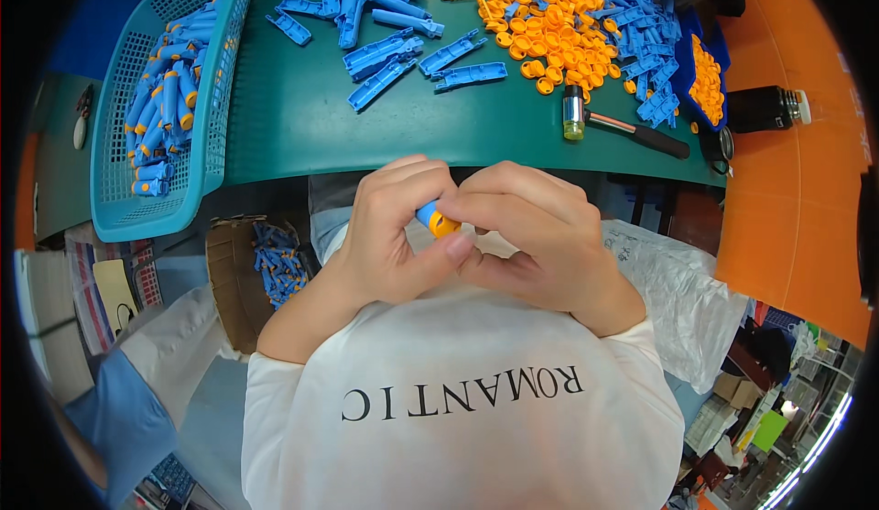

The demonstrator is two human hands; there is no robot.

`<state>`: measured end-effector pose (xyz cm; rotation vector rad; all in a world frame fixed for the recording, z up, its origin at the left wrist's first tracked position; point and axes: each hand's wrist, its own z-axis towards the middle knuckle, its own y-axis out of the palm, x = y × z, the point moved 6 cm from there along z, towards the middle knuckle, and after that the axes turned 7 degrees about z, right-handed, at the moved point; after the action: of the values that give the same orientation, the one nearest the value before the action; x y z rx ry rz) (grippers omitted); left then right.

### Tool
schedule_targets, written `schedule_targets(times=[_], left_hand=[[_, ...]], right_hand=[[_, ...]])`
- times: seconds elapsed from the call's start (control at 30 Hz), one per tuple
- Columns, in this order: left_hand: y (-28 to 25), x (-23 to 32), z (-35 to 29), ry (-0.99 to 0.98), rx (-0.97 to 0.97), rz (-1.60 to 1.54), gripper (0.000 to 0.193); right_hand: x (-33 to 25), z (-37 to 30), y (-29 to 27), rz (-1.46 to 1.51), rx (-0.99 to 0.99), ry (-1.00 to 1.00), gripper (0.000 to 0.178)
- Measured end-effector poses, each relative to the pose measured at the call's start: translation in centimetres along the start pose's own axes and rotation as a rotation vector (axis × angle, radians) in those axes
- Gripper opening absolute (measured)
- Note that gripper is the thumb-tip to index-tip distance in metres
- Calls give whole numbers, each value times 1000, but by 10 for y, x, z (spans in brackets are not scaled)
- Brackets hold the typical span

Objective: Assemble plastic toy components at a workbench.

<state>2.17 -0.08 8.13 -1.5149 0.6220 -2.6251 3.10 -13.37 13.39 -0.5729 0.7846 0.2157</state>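
Between my two hands, in front of my chest and just off the table's near edge, is a small blue plastic tube with an orange end cap [443, 225]. My left hand [394, 222] is closed round the blue body, which it mostly hides. The thumb and fingertips of my right hand [536, 226] press at the orange end. Beyond my hands, several loose blue half-shells [388, 86] lie on the green table [302, 125]. A heap of orange caps [558, 38] lies farther right.
A teal basket [215, 116] of blue-and-orange tubes stands at the left. A hammer [632, 131] lies near the table's right edge. A blue bin [689, 52] of orange pieces and a black bottle [765, 109] are at the right. Below left is a cardboard box [233, 281] with blue pieces.
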Motion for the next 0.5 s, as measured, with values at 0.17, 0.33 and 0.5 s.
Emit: schedule_targets(times=[0.17, 0.33, 0.5], left_hand=[[-1, 0, -7, 58, 166, 59, 23], [-19, -2, -17, -13, 325, 52, 29], [-139, 1, -22, -293, 773, 785, 38]], right_hand=[[5, -4, 1, 199, -25, 130, 44], [24, -18, -10, 343, 126, 372, 41], [63, -28, -29, 114, 76, 480, 33]])
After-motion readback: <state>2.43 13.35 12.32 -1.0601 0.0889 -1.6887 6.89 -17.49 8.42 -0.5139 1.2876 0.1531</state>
